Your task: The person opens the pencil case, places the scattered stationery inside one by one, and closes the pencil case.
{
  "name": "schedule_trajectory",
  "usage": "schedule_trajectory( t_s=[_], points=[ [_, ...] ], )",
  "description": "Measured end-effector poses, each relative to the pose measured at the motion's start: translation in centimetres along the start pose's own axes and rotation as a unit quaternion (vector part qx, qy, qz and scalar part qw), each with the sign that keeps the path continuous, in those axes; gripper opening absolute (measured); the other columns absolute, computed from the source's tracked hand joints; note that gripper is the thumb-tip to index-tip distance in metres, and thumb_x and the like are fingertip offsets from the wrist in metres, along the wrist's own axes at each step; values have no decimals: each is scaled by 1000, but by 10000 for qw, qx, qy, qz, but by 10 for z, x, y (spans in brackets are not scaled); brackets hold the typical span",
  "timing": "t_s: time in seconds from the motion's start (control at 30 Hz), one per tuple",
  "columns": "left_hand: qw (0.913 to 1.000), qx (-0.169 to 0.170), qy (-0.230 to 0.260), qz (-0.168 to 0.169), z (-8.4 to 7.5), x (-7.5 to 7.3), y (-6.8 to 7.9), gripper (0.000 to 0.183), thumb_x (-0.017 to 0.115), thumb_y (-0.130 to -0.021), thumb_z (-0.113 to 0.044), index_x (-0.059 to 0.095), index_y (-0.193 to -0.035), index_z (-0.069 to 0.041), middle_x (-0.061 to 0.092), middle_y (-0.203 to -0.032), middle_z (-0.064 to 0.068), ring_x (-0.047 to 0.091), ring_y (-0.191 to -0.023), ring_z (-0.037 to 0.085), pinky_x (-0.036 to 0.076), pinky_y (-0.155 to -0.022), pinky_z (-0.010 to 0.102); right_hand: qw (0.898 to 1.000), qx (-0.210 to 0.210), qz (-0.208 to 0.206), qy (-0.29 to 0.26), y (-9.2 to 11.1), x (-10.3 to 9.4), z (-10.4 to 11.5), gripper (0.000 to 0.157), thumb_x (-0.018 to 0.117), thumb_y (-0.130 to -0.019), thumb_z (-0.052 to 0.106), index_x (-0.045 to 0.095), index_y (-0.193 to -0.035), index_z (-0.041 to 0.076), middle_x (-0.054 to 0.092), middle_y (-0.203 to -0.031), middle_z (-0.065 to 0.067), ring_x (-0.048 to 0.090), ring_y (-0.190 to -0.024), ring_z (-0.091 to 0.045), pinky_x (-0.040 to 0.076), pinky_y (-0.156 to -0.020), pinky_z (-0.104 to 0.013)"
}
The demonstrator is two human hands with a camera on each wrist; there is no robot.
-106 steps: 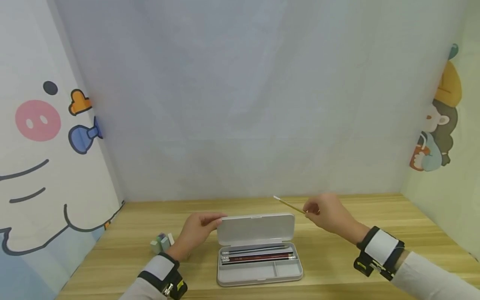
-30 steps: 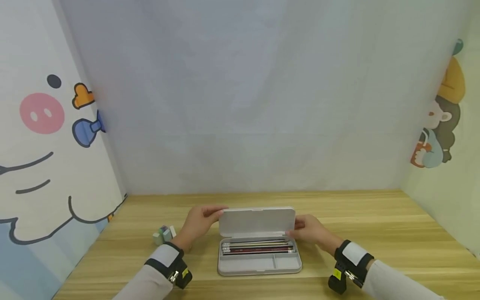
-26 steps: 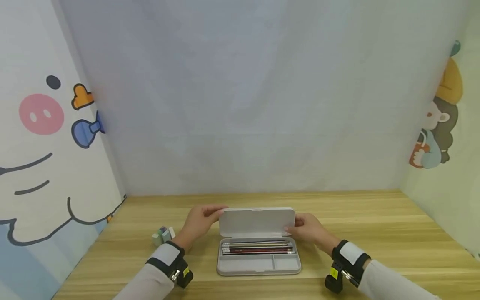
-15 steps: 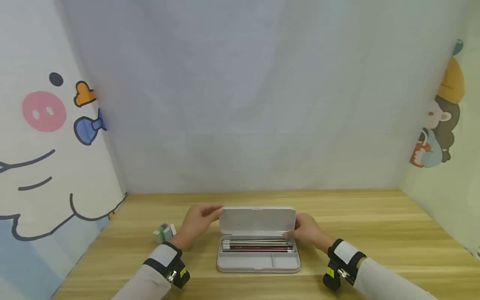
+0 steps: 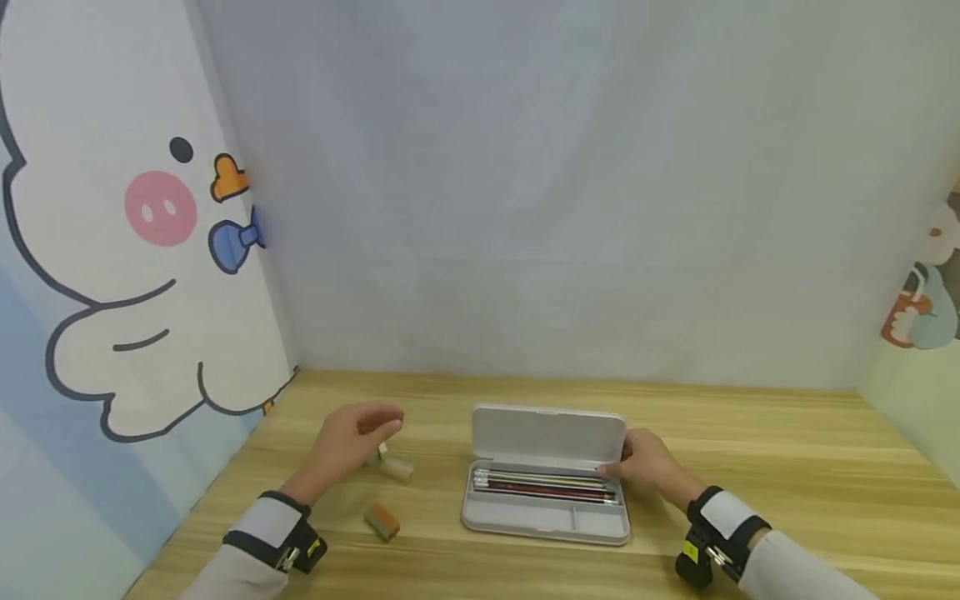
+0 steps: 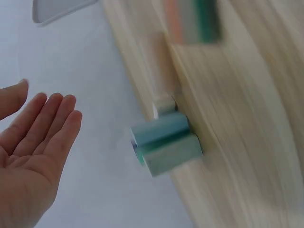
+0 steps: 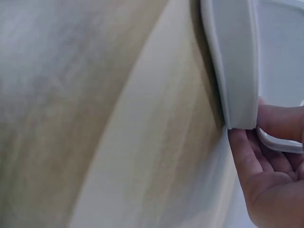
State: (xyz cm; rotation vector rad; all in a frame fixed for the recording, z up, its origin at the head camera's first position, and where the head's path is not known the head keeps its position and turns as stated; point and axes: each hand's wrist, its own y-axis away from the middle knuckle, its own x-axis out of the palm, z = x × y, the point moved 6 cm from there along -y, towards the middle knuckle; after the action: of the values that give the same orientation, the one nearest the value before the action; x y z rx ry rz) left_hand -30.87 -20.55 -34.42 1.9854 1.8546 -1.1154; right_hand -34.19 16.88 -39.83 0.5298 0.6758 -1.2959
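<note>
A pale grey pencil case [image 5: 543,517] stands with its lid [image 5: 547,433] raised, and several pencils [image 5: 543,486] lie in its long rear compartment. My right hand [image 5: 652,465] grips its right rear corner, thumb on the inner side and fingers behind, as the right wrist view shows. My left hand [image 5: 341,442] is off the case, held over small eraser-like blocks with its fingers extended and nothing in them. Below it in the left wrist view are a blue block [image 6: 161,129], a pale green block [image 6: 173,154] and a blurred tan block [image 6: 159,64].
An orange-topped striped block [image 5: 382,521] lies apart from the others, nearer the front and left of the case. The case's two front compartments hold nothing. A grey curtain [image 5: 540,208] closes off the back of the wooden table [image 5: 750,433]; printed panels flank it.
My right hand first brought a pencil to the case, then took hold of its right corner. My left hand has let go of the lid and moved left to the blocks. The head view has turned left.
</note>
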Motion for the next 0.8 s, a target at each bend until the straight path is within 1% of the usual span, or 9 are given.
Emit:
schedule_trajectory(
  t_s=[0.1, 0.17, 0.23, 0.33, 0.43, 0.57, 0.63, 0.73, 0.8],
  points=[
    [9957, 178, -597, 692, 0, 1, 12, 22, 63, -84, -16, 65, -104, -7, 67, -103, 10, 60, -93, 22, 53, -81, 41, 10000, -30, -56, -77, 0, 1, -1, 38, 76, -68, 9, 61, -100, -5, 66, -96, -18, 59, -88, -24, 49, -84, -49],
    [9847, 438, -992, 1363, -2, 8, 23, 21, 65, -81, -11, 66, -102, -5, 67, -101, 10, 61, -91, 23, 53, -79, 42, 9999, -55, -89, -132, -1, 1, -1, 38, 76, -68, 9, 61, -100, -5, 67, -96, -18, 59, -87, -24, 50, -83, -49],
    [9699, 744, -1274, 1939, -3, 15, 34, 22, 65, -77, -2, 66, -99, -5, 67, -98, 8, 61, -90, 23, 54, -78, 41, 9998, -58, -103, -183, -1, 1, -1, 38, 76, -68, 8, 61, -100, -5, 67, -96, -18, 60, -88, -24, 49, -84, -49],
    [9546, 1112, -1489, 2330, -5, 21, 45, 30, 65, -67, 8, 67, -94, -4, 68, -93, 6, 60, -88, 20, 54, -76, 39, 9998, -54, -105, -176, 0, 1, -1, 40, 76, -69, 9, 60, -103, -5, 66, -99, -18, 59, -90, -25, 49, -86, -50],
    [9463, 1449, -1643, 2378, -6, 25, 49, 31, 67, -61, 10, 69, -87, -9, 67, -86, -1, 59, -84, 12, 54, -74, 35, 9998, -40, -113, -162, 2, 1, -2, 40, 76, -70, 9, 60, -104, -5, 66, -100, -19, 59, -90, -25, 48, -86, -50],
    [9334, 1993, -1914, 2289, -11, 31, 52, 20, 73, -65, 0, 68, -78, -14, 66, -79, -7, 56, -75, 3, 53, -67, 27, 9997, -39, -126, -205, 5, 4, -4, 38, 75, -69, 8, 61, -102, -5, 66, -98, -18, 60, -89, -24, 49, -85, -49],
    [9289, 2132, -2019, 2254, -14, 34, 53, 16, 72, -68, -3, 68, -79, -14, 66, -79, -7, 55, -74, 1, 52, -66, 25, 9997, -109, -131, -181, 5, 4, -4, 36, 76, -69, 8, 62, -100, -5, 67, -96, -18, 60, -87, -23, 50, -83, -48],
    [9290, 2106, -2021, 2276, -23, 40, 50, 15, 71, -70, -6, 68, -83, -14, 66, -82, -6, 55, -76, 1, 52, -66, 25, 9996, -186, -161, -99, 5, 4, -3, 35, 76, -69, 9, 62, -97, -5, 67, -94, -17, 59, -84, -22, 51, -81, -47],
    [9331, 2000, -1926, 2285, -32, 46, 45, 14, 69, -74, -7, 68, -86, -14, 67, -84, -7, 56, -78, 1, 52, -68, 25, 9996, -218, -198, -45, 4, 3, -3, 33, 76, -68, 9, 62, -94, -5, 67, -91, -17, 59, -81, -21, 51, -78, -46]
  ],
)
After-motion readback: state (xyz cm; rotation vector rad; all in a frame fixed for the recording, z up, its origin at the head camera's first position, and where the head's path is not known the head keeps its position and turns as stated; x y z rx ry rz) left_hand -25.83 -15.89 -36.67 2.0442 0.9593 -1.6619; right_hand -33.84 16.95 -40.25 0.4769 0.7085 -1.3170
